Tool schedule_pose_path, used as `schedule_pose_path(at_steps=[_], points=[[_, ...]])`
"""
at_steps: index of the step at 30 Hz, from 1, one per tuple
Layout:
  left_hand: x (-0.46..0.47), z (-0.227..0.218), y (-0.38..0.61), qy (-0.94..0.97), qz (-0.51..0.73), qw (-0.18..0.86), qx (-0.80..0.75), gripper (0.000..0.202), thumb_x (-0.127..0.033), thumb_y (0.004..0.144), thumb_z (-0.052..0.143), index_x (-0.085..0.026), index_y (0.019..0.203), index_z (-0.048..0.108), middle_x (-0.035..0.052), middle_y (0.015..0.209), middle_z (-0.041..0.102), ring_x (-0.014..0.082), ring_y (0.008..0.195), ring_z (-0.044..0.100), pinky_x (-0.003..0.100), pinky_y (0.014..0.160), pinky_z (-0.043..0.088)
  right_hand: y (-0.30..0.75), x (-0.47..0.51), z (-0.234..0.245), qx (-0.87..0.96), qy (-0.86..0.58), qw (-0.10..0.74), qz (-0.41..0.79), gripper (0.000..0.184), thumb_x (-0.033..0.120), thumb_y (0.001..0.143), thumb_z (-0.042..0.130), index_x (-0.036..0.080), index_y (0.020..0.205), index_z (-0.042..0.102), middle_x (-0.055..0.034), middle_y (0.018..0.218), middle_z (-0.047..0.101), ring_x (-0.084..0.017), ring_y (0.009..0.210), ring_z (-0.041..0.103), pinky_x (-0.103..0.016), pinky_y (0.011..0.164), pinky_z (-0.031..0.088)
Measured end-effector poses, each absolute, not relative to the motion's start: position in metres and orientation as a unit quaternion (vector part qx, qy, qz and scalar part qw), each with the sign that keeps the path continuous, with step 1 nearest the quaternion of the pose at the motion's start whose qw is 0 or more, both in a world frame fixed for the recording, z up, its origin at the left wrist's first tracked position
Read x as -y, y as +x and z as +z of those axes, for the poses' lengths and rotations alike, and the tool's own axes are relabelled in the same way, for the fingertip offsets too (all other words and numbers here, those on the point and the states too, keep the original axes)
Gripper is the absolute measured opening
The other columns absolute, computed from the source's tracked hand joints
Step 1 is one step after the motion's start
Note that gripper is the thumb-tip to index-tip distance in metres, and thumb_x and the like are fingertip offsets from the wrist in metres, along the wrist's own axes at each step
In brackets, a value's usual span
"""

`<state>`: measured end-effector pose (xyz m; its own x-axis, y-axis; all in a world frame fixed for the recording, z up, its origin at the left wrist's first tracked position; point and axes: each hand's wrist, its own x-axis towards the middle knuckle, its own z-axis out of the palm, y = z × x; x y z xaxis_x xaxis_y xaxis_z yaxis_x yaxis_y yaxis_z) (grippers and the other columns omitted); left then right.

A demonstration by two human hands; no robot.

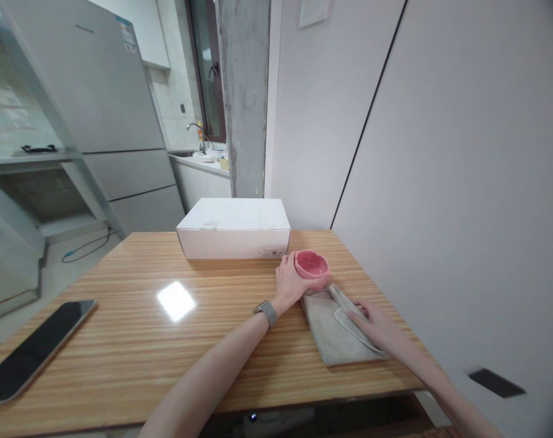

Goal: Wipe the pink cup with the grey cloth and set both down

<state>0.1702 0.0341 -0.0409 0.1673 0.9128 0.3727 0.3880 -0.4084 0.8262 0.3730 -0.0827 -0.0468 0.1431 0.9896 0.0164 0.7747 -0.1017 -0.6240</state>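
My left hand (pixel 292 281), with a grey-banded watch on the wrist, is wrapped round the side of a pink ashtray (pixel 319 281). The ashtray is round, with a notched rim, and its hollow faces up. Just below it lies a folded grey-beige cloth (pixel 337 344) on the wooden table. My right hand (pixel 372 322) pinches a raised fold along the cloth's right side, thumb and fingers closed on the fabric. The ashtray is at the cloth's far edge; whether its base touches the table is hidden.
A white box (pixel 235 243) stands at the table's back edge, behind the ashtray. A dark phone-like slab (pixel 36 353) lies at the left. The white wall (pixel 440 213) runs close along the table's right side. The wooden table (pixel 203 353) ends just in front of me.
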Motion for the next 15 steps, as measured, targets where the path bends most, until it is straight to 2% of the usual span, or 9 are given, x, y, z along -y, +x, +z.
schedule_pose_path(at_steps=[5, 10, 15], points=[[-0.043, -0.048, 0.18, 0.711, 0.453, 0.308, -0.44, 0.081, -0.051, 0.051, 0.082, -0.022, 0.119, 0.049, 0.0072, 0.114, 0.053, 0.0239, 0.104, 0.055, 0.035, 0.09, 0.042, 0.378, 0.092, -0.052, 0.613, -0.729, 0.249, 0.173, 0.044, 0.047, 0.08, 0.044, 0.017, 0.109, 0.057, -0.0104, 0.091, 0.07, -0.028, 0.088, 0.065, -0.037, 0.078, 0.045], [-0.046, -0.053, 0.185, 0.702, 0.476, 0.333, -0.411, 0.081, -0.045, 0.05, 0.084, -0.021, 0.118, 0.05, 0.008, 0.115, 0.055, 0.0239, 0.105, 0.055, 0.034, 0.091, 0.042, 0.378, 0.095, -0.052, 0.613, -0.749, 0.222, 0.121, 0.039, 0.045, 0.083, 0.041, 0.019, 0.108, 0.055, -0.0048, 0.073, 0.065, -0.024, 0.073, 0.063, -0.033, 0.067, 0.043], [-0.053, -0.056, 0.182, 0.703, 0.475, 0.376, -0.371, 0.074, -0.041, 0.054, 0.083, -0.02, 0.118, 0.05, 0.01, 0.119, 0.057, 0.0259, 0.111, 0.054, 0.039, 0.096, 0.04, 0.379, 0.096, -0.049, 0.607, -0.763, 0.202, 0.09, 0.039, 0.045, 0.084, 0.042, 0.019, 0.111, 0.053, -0.0039, 0.072, 0.062, -0.024, 0.074, 0.063, -0.033, 0.068, 0.042]])
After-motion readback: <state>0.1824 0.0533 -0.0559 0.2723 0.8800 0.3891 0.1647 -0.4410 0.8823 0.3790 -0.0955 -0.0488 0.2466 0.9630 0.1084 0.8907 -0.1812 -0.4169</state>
